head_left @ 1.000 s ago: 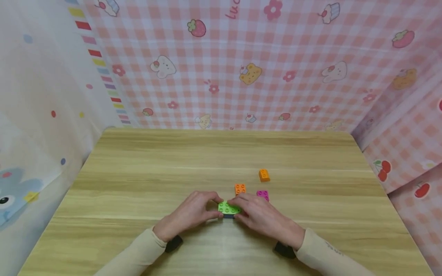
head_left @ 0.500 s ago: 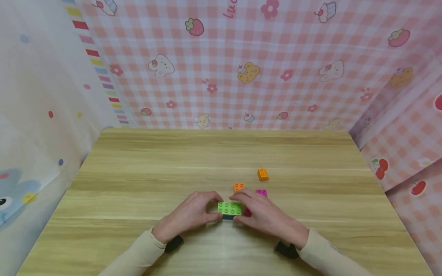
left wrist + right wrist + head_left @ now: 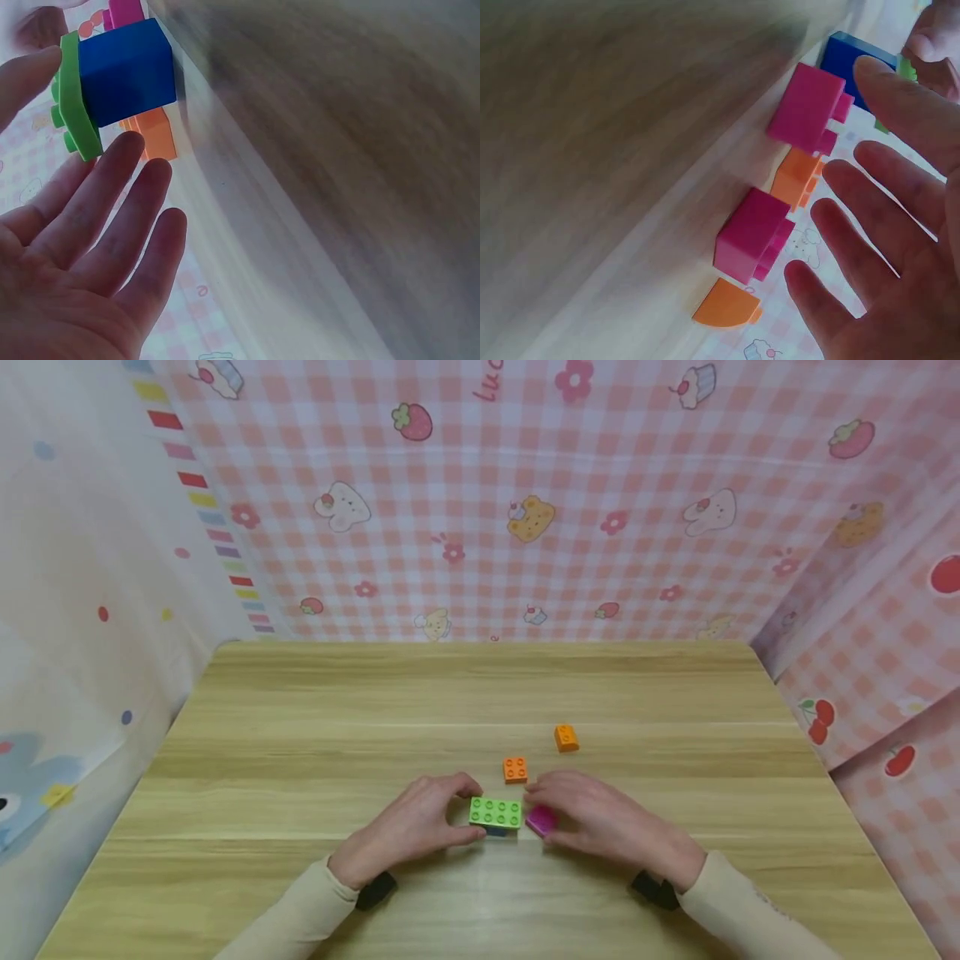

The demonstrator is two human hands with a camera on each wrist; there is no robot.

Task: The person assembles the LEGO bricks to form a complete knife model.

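A green 2x4 toy building brick (image 3: 495, 812), thin in side view, sits on top of a blue brick (image 3: 127, 71). My left hand (image 3: 411, 817) pinches the green brick's left end between thumb and forefinger, its other fingers extended. To the right, my right hand (image 3: 600, 818) hovers over a pink brick (image 3: 542, 820), fingers spread and apart from it in the right wrist view. That view also has a second pink brick (image 3: 754, 234), which the right hand hides from the head view.
An orange 2x2 brick (image 3: 515, 770) lies just behind the green one. Farther back is an orange brick with a curved side (image 3: 567, 738). The wooden table (image 3: 337, 693) ends at a pink checked cloth (image 3: 480, 552).
My right hand has let go of the green brick's right end and shifted right, uncovering that end and the near pink brick. My left hand stays at the left end.
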